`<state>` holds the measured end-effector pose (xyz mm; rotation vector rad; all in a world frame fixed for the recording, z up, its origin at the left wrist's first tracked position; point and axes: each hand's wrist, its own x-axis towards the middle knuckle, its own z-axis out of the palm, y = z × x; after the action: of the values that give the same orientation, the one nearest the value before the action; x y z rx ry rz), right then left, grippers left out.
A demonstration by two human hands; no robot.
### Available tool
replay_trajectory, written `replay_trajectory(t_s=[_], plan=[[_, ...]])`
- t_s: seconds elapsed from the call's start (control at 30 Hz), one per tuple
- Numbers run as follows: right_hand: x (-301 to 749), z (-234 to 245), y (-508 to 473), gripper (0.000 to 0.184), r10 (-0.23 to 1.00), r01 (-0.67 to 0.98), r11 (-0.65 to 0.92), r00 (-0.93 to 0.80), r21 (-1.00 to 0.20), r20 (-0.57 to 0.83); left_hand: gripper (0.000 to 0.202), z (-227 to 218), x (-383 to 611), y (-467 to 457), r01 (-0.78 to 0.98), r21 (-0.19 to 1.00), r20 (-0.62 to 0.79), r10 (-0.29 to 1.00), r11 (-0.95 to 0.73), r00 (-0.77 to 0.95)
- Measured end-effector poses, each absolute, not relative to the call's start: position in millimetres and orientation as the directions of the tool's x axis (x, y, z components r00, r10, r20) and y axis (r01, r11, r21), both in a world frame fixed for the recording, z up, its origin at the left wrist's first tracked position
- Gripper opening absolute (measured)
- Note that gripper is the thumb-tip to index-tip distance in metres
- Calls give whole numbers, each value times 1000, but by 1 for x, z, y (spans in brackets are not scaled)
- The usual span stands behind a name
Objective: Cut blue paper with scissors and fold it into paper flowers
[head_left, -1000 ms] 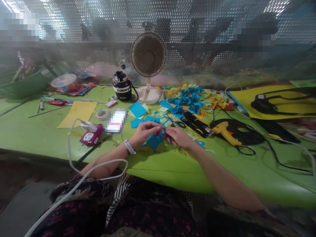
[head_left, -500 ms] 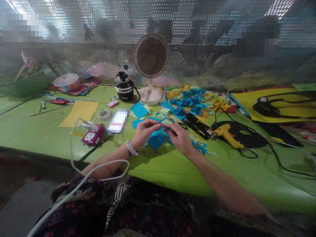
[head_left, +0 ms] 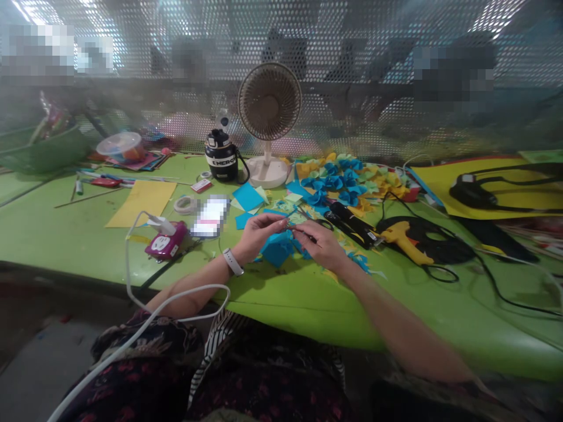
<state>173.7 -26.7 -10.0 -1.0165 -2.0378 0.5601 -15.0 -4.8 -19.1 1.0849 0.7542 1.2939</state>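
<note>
The person's two hands meet over the table (head_left: 246,290), fingertips almost together. The left hand (head_left: 260,235) pinches a small piece (head_left: 288,224), too blurred to name with confidence, while the right hand (head_left: 324,245) closes round a thin dark tool (head_left: 311,237) whose tip points at it. Taking the hands as the clock's centre, blue paper (head_left: 277,251) lies just below them, at about six o'clock.

Much shaping looks done: a large heap of blue, yellow and pale green paper flowers (head_left: 336,181) stands at one o'clock, and a loose blue flower (head_left: 358,259) lies near, at four. Some paper appears unworked, since flat squares (head_left: 247,198) lie at ten to eleven o'clock and a larger yellow sheet (head_left: 143,204) sits well apart, at nine to ten. The piece between the fingertips seems unfinished. A yellow glue gun (head_left: 402,239) rests at three o'clock, untouched by either hand.
</note>
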Motion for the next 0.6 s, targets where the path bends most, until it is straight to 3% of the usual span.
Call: replay_trajectory(t_s=[0.23, 0.6], plan=[[169, -19, -30, 26, 791, 510, 596, -239, -621, 563, 34, -13, -14, -9, -363, 926, 141, 986, -100, 86], [173, -19, -23, 31, 788, 407, 616, -302, -675, 537, 32, -16, -14, -5, -380, 918, 171, 977, -112, 127]])
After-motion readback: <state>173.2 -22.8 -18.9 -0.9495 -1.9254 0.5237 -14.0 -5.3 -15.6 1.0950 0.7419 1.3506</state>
